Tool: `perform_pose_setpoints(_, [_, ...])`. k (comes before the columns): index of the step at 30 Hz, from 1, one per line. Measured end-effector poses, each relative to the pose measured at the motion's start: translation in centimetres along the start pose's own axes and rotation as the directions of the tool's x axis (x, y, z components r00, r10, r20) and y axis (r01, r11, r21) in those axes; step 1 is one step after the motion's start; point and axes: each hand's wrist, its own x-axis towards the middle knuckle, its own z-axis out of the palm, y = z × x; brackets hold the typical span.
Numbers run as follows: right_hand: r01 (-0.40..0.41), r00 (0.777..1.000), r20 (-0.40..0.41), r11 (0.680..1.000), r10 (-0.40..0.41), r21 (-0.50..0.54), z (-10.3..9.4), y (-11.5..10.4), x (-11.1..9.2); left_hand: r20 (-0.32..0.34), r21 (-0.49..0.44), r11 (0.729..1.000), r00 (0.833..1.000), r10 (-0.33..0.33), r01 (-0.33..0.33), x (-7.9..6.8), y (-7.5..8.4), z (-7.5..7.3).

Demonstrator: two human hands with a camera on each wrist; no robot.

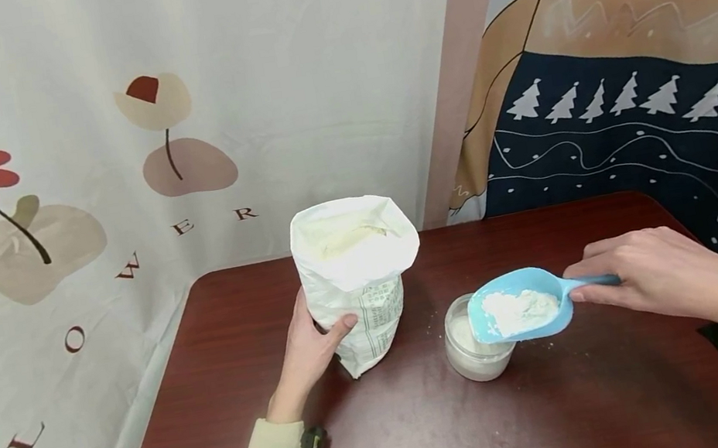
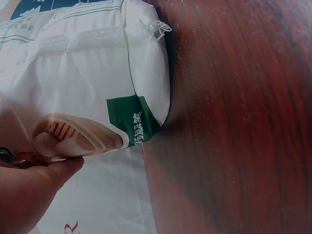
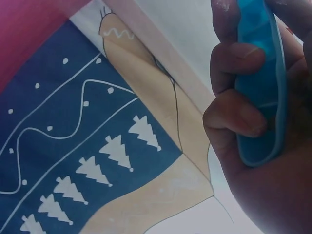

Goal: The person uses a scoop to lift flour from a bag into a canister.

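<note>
My left hand (image 1: 308,349) grips the lower left side of a white flour bag (image 1: 379,303), its thumb across the front. The bag stands upright, its top folded outward and pale powder inside. In the left wrist view, the bag (image 2: 83,73) shows a green label and a picture of food in a basket. On the right, my right hand (image 1: 657,279) holds a blue scoop (image 1: 550,276) by its handle, also seen as a scoop handle (image 3: 261,97) with fingers curled round it. White flour (image 1: 521,310) lies in the scoop, partly over a clear jar (image 1: 480,368) containing white powder.
Specks of powder dot the dark red-brown table (image 1: 392,430) around the jar. Behind it hang a pale curtain (image 1: 310,91) with printed flowers and a dark cloth (image 1: 602,154) with white trees.
</note>
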Motion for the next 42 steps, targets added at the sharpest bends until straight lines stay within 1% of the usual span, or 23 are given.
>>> perform_pose_setpoints(3, [0.021,1.0,0.001,1.0,-0.021,-0.024,-0.1,-0.1,0.3,-0.003,0.004,1.0,1.0,-0.002,0.002,0.0,0.0,0.0])
perform_pose_setpoints(8, [0.072,0.997,-0.022,0.996,-0.073,-0.057,-0.4,-0.3,0.7,0.0,0.008,1.0,1.0,-0.013,0.013,0.0,0.0,0.0])
perform_pose_setpoints(11, [0.083,0.996,-0.028,0.994,-0.085,-0.069,-0.6,-0.6,0.9,-0.001,0.011,1.0,1.0,-0.012,0.012,0.0,0.0,0.0])
perform_pose_setpoints(18, [0.08,0.996,0.058,0.99,-0.074,-0.112,-1.0,-0.9,1.4,0.002,0.014,1.0,1.0,-0.003,0.003,0.0,0.2,0.0])
perform_pose_setpoints(25, [0.127,0.99,0.077,0.978,-0.115,-0.166,-1.4,-2.0,2.7,0.001,0.025,1.0,1.0,-0.013,0.013,0.0,0.1,-0.2])
perform_pose_setpoints(29, [0.135,0.99,0.076,0.967,-0.121,-0.215,-1.8,-2.5,3.2,0.006,0.021,1.0,1.0,-0.008,0.008,0.0,0.1,-0.1])
perform_pose_setpoints(35, [0.164,0.985,0.103,0.948,-0.141,-0.272,-2.1,-3.4,4.2,0.002,0.015,1.0,1.0,-0.002,0.002,0.1,0.1,0.0])
perform_pose_setpoints(42, [0.227,0.973,0.12,0.906,-0.197,-0.356,-2.3,-4.7,5.3,0.002,0.011,1.0,1.0,0.002,-0.002,0.0,0.1,-0.1])
